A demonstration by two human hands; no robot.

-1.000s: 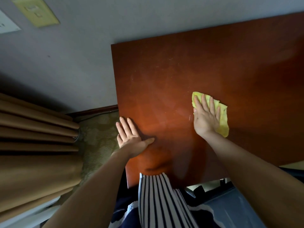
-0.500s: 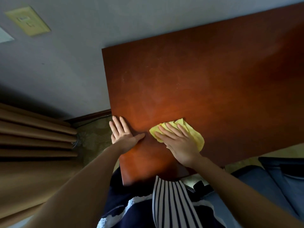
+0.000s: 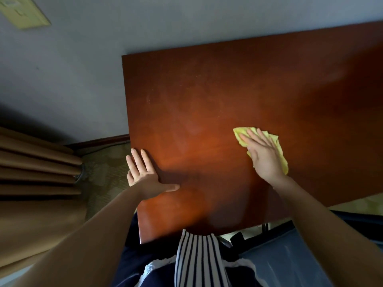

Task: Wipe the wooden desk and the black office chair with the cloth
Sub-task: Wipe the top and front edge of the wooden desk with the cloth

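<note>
**Head view, looking down.** Your right hand [image 3: 264, 156] lies flat on the yellow cloth [image 3: 281, 160], with its fingers straight, slightly spread and pointing up and to the left. Its grip is released: the palm presses the cloth onto the wood and does not clutch it.

The cloth is crumpled and rests on the counter [image 3: 207, 96], right of the counter's middle. It shows beyond your fingertips and along the outer side of the hand.

Your left hand [image 3: 145, 175] rests at the counter's left edge, also released and holding nothing. Its fingers are straight, the outer ones reach past the edge over the carpet [image 3: 103, 162], and the thumb stretches right across the wood. The two hands are well apart.

The reddish-brown counter top carries faint pale smears and specks toward its far left part.

The chair [image 3: 275, 259] shows only as a dark, bluish seat at lower right, below the counter's near edge and partly hidden by your right forearm. Neither hand touches it.

**Surroundings.**
- A grey wall [image 3: 83, 59] stands behind the counter, with a pale switch plate [image 3: 22, 13] at upper left.
- Tan curtain [image 3: 31, 172] folds hang at the left.
- Your striped garment [image 3: 199, 264] is at bottom centre.
</note>
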